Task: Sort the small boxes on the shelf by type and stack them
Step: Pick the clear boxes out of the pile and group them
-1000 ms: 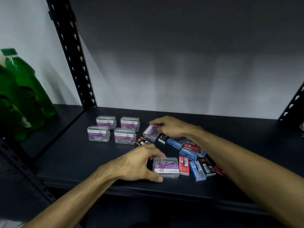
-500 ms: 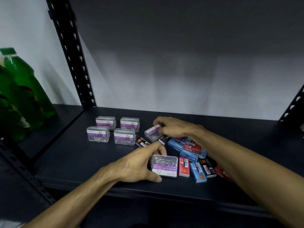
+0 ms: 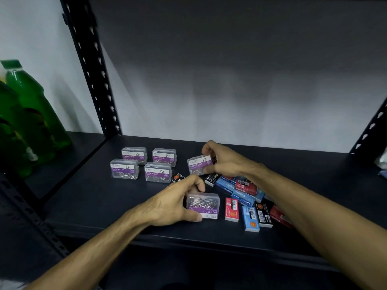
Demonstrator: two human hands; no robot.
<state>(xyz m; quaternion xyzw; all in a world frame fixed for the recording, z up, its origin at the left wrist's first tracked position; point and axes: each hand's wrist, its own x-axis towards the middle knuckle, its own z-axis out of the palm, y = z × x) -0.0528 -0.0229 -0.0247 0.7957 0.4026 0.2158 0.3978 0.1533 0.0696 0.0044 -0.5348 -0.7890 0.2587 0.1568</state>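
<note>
Left hand [image 3: 171,204] gripped clear paper-clip box [image 3: 203,205] at lower centre of frame, thumb under near edge, fingers curled over far side. Right hand [image 3: 225,162] pinched second paper-clip box [image 3: 199,166] at frame centre, tilted, lifted off dark shelf [image 3: 88,197]. Four paper-clip boxes [image 3: 144,164] sat in two-by-two block left of centre. Staple boxes [image 3: 244,197] lay jumbled right of centre.

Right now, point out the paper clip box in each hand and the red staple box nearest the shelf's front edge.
Left-hand paper clip box [image 3: 206,205]: head view, clear lid.
Right-hand paper clip box [image 3: 199,164]: head view, purple label.
Red staple box [image 3: 231,210]: head view, top face.
</note>
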